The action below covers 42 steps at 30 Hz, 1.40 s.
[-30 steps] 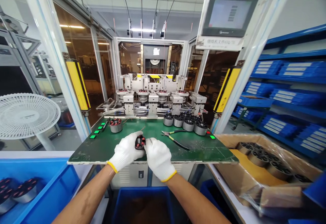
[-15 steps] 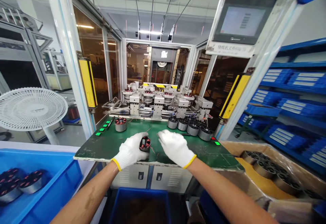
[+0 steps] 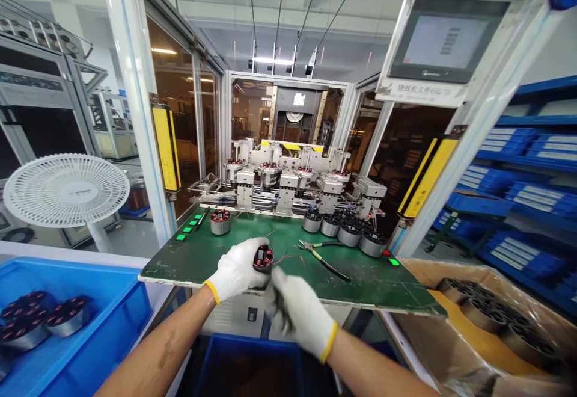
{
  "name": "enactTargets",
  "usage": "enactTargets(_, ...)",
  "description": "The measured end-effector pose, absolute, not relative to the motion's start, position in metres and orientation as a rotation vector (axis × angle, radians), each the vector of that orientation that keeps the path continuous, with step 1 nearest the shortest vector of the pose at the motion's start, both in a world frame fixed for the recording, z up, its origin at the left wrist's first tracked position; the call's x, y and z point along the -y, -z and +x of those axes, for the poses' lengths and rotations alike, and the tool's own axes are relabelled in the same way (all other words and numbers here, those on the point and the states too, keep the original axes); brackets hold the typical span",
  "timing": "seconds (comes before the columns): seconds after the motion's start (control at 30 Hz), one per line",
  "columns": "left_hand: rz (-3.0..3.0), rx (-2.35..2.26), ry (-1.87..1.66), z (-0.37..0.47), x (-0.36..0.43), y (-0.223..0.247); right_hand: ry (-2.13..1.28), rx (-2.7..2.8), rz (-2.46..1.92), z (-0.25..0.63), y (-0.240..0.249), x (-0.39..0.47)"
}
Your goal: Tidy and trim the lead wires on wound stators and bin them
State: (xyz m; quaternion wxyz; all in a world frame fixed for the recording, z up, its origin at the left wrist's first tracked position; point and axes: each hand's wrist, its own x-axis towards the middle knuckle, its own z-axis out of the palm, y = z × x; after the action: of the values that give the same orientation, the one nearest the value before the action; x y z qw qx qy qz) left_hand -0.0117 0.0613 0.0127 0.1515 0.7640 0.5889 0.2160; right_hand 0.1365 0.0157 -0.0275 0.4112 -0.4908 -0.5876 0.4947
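My left hand (image 3: 238,267), in a white glove, is wrapped round a stator with red windings (image 3: 263,257) near the front edge of the green table (image 3: 180,261). Thin red wires trail from it to the right. Just to the right and lower, my right hand (image 3: 293,307) hangs by the table's front edge, its fingers smeared by motion. Pliers with green and black handles (image 3: 325,258) lie on the table to the right. Another wound stator (image 3: 220,222) stands at the back left, and several grey stators (image 3: 349,231) stand at the back right.
Behind the table is a winding machine (image 3: 288,189) with several fixtures. A blue bin (image 3: 108,319) with stators is at the left, beside a white fan (image 3: 67,191). On the right stands a cardboard box (image 3: 419,270) holding more stators. Another blue bin (image 3: 250,346) is below the table.
My right hand has moved down and toward me, beside the held stator. The pliers now show on the table, where that hand was before. The view has shifted slightly.
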Motion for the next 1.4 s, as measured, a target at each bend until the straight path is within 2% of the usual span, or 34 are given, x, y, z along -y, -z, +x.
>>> enactTargets(0.1,2.177,-1.703,-0.596,-0.012,-0.062,-0.012,-0.466,2.111,-1.221,0.137,0.041,0.004)
enactTargets(0.2,2.173,-1.694,-0.612,-0.011,-0.062,-0.011,0.331,2.242,-1.35,0.14,0.037,-0.005)
enactTargets(0.23,2.179,-1.687,-0.617,-0.011,-0.062,-0.01,0.476,2.193,-1.443,0.142,0.033,-0.013)
enactTargets(0.3,2.184,-1.69,-0.628,-0.01,-0.063,-0.009,0.562,2.106,-1.59,0.143,0.027,-0.026)
enactTargets(0.37,2.186,-1.689,-0.646,-0.012,-0.064,-0.007,0.411,2.087,-1.623,0.143,0.021,-0.033)
enactTargets(0.4,2.191,-1.667,-0.656,-0.014,-0.066,-0.006,0.225,2.07,-1.6,0.143,0.019,-0.035)
enactTargets(0.47,2.228,-1.553,-0.656,-0.019,-0.07,-0.006,-0.421,1.899,-1.488,0.142,0.018,-0.033)
enactTargets(0.57,2.316,-1.28,-0.609,-0.029,-0.076,-0.009,-1.481,1.342,-1.153,0.136,0.026,-0.028)
enactTargets(0.6,2.334,-1.213,-0.589,-0.031,-0.078,-0.01,-1.691,1.172,-1.041,0.133,0.031,-0.026)
enactTargets(0.67,2.349,-1.135,-0.559,-0.034,-0.08,-0.013,-1.895,0.934,-0.85,0.125,0.044,-0.021)
enactTargets(0.77,2.342,-1.107,-0.535,-0.035,-0.08,-0.016,-1.913,0.7,-0.615,0.112,0.063,-0.015)
enactTargets(0.9,2.302,-1.119,-0.519,-0.033,-0.079,-0.018,-1.685,0.769,-0.628,0.101,0.077,-0.008)
enactTargets(1.1,2.266,-1.121,-0.493,-0.034,-0.08,-0.018,-1.517,0.973,-0.95,0.106,0.115,-0.005)
enactTargets(1.27,2.263,-1.165,-0.438,-0.034,-0.078,-0.018,-1.503,0.983,-1.328,0.111,0.185,0.011)
enactTargets(1.4,2.427,-1.194,-0.279,-0.036,-0.078,-0.044,-1.472,0.98,-1.464,0.127,0.234,0.035)
